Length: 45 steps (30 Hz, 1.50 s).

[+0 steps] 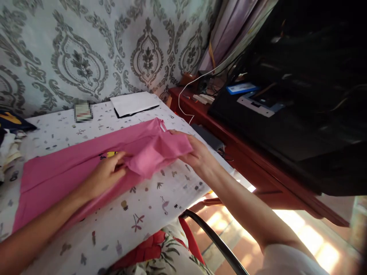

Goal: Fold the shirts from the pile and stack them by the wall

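Note:
A pink shirt (86, 156) lies lengthwise across the table, with a small yellow and black print partly showing near its middle. My left hand (110, 172) is closed on a fold of the cloth beside that print, thumb and fingers pinching it. At the shirt's right end, my right hand (193, 151) grips the edge, its fingers partly hidden behind the fabric. Between both hands the cloth is bunched and raised a little off the table, while the left part lies flat in long folds.
White sheets (134, 104) lie at the back of the patterned tablecloth (160, 198), near a small pixelated item (83, 110). Other cloth (11, 149) sits at the left. A red-brown desk (243, 149) with a large black screen stands right; a white cable (180, 100) hangs there.

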### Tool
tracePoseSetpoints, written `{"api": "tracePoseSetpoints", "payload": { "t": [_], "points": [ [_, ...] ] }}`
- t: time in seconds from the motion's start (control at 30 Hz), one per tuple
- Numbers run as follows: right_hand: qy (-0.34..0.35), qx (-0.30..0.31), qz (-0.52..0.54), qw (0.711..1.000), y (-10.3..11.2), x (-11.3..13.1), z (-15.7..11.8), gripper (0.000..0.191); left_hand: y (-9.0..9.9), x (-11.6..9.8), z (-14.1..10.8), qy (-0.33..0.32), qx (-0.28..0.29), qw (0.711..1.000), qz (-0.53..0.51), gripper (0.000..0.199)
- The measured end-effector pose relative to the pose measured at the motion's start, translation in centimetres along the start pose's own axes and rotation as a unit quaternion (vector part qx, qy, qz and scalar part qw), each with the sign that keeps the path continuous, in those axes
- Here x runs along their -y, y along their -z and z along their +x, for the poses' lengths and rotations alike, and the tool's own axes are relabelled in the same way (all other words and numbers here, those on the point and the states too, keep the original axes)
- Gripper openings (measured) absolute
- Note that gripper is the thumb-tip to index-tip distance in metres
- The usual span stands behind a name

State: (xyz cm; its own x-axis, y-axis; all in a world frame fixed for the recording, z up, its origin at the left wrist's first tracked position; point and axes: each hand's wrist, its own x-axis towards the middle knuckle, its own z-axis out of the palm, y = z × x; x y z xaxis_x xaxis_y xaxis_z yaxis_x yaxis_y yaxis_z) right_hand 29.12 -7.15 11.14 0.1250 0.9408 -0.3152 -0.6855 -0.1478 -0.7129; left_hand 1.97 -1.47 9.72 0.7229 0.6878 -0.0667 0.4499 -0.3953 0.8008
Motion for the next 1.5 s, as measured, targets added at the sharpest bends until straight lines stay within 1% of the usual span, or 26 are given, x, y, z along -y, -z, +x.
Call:
{"api": "tracePoseSetpoints", "payload": {
  "t": [0.03, 0.07, 0.13, 0.2, 0.23, 0.27, 0.33, 0.4, 0.43, 0.47, 0.5, 0.57, 0.6, 0.63, 0.67, 0.7, 0.77, 0.87, 0.97, 1.1, 1.2, 1.23, 1.3, 1.37, 1.43, 1.5],
  "points": [
    [-0.014, 0.014, 0.014, 1.0, -0.1, -0.2, 1.7, 0.008, 0.5, 0.5, 0.9, 0.01, -0.003, 1.0, -0.026, 0.043],
    [-0.027, 0.011, 0.029, 0.999, -0.2, -0.5, 3.3, 0.009, 0.9, 1.1, 1.7, 0.023, -0.007, 0.999, -0.041, 0.044],
    [-0.046, -0.031, 0.035, 0.998, 0.0, -1.4, 5.7, 0.012, 1.4, 2.1, 2.8, 0.05, -0.015, 0.997, -0.048, 0.046],
    [-0.05, -0.066, 0.022, 0.996, 0.5, -2.5, 6.6, 0.012, 1.5, 2.7, 3.2, 0.066, -0.024, 0.997, -0.041, 0.048],
    [-0.039, -0.07, 0.01, 0.997, 0.8, -2.9, 6.6, 0.011, 1.5, 2.9, 3.2, 0.069, -0.024, 0.997, -0.039, 0.048],
    [-0.017, -0.064, -0.003, 0.998, 1.2, -3.3, 6.2, 0.009, 1.4, 3.1, 3.2, 0.07, -0.023, 0.997, -0.038, 0.048],
    [0.06, -0.034, -0.046, 0.997, 2.1, -3.6, 4.9, 0.008, 1.3, 3.3, 3.1, 0.067, -0.021, 0.997, -0.037, 0.046],
    [0.152, -0.024, -0.132, 0.979, 3.4, -3.3, 3.3, 0.011, 1.2, 3.6, 3.1, 0.06, -0.02, 0.997, -0.034, 0.046],
    [0.195, -0.034, -0.192, 0.961, 4.3, -3.0, 2.5, 0.013, 1.2, 3.9, 3.2, 0.056, -0.019, 0.998, -0.028, 0.047],
    [0.232, -0.055, -0.261, 0.935, 5.1, -2.7, 1.8, 0.014, 1.1, 4.1, 3.3, 0.051, -0.017, 0.998, -0.017, 0.048],
    [0.26, -0.087, -0.334, 0.902, 6.1, -2.3, 1.1, 0.014, 1.0, 4.3, 3.4, 0.045, -0.014, 0.999, 0.004, 0.048],
    [0.285, -0.143, -0.47, 0.823, 7.7, -1.5, -0.1, 0.014, 0.6, 4.4, 3.5, 0.027, -0.013, 0.997, 0.074, 0.048],
    [0.286, -0.156, -0.525, 0.786, 8.3, -1.2, -0.7, 0.015, 0.4, 4.2, 3.6, 0.014, -0.02, 0.993, 0.118, 0.047],
    [0.281, -0.157, -0.57, 0.756, 8.7, -1.0, -1.2, 0.016, 0.2, 3.9, 3.5, 0.0, -0.03, 0.986, 0.163, 0.046],
    [0.272, -0.149, -0.606, 0.733, 8.9, -0.9, -1.7, 0.015, -0.1, 3.5, 3.5, -0.012, -0.042, 0.978, 0.206, 0.044],
    [0.262, -0.137, -0.633, 0.716, 8.9, -0.8, -2.1, 0.014, -0.3, 3.0, 3.5, -0.021, -0.052, 0.968, 0.246, 0.043],
    [0.24, -0.118, -0.667, 0.695, 8.7, -0.8, -2.6, 0.01, -0.7, 1.8, 3.5, -0.03, -0.064, 0.948, 0.31, 0.041],
    [0.216, -0.113, -0.689, 0.682, 8.3, -0.9, -2.7, 0.005, -1.0, 0.6, 4.0, -0.028, -0.067, 0.921, 0.383, 0.039],
    [0.211, -0.115, -0.693, 0.68, 8.5, -1.0, -2.4, 0.012, -0.9, 0.2, 4.9, -0.032, -0.065, 0.903, 0.423, 0.039],
    [0.221, -0.104, -0.698, 0.673, 9.1, -0.9, -1.9, 0.014, -0.7, 0.3, 6.0, -0.041, -0.086, 0.909, 0.406, 0.049],
    [0.229, -0.082, -0.697, 0.675, 8.8, -0.4, -1.8, 0.014, -0.8, 0.2, 6.8, -0.058, -0.094, 0.918, 0.38, 0.054],
    [0.235, -0.072, -0.693, 0.678, 8.6, -0.2, -1.7, 0.014, -0.8, 0.2, 7.1, -0.062, -0.094, 0.923, 0.367, 0.051],
    [0.253, -0.045, -0.682, 0.685, 8.1, 0.1, -1.5, 0.013, -0.7, 0.4, 7.9, -0.053, -0.104, 0.939, 0.325, 0.04],
    [0.258, -0.02, -0.672, 0.694, 7.7, 0.2, -1.1, 0.013, -0.1, 1.1, 8.7, -0.026, -0.141, 0.957, 0.252, 0.028],
    [0.247, -0.019, -0.674, 0.696, 7.5, 0.1, -0.4, 0.014, 0.8, 2.4, 9.4, 0.002, -0.191, 0.967, 0.167, 0.021],
    [0.237, -0.042, -0.684, 0.689, 7.6, -0.1, 0.2, 0.016, 1.8, 3.8, 9.9, 0.031, -0.217, 0.971, 0.098, 0.022]
  ]
}}
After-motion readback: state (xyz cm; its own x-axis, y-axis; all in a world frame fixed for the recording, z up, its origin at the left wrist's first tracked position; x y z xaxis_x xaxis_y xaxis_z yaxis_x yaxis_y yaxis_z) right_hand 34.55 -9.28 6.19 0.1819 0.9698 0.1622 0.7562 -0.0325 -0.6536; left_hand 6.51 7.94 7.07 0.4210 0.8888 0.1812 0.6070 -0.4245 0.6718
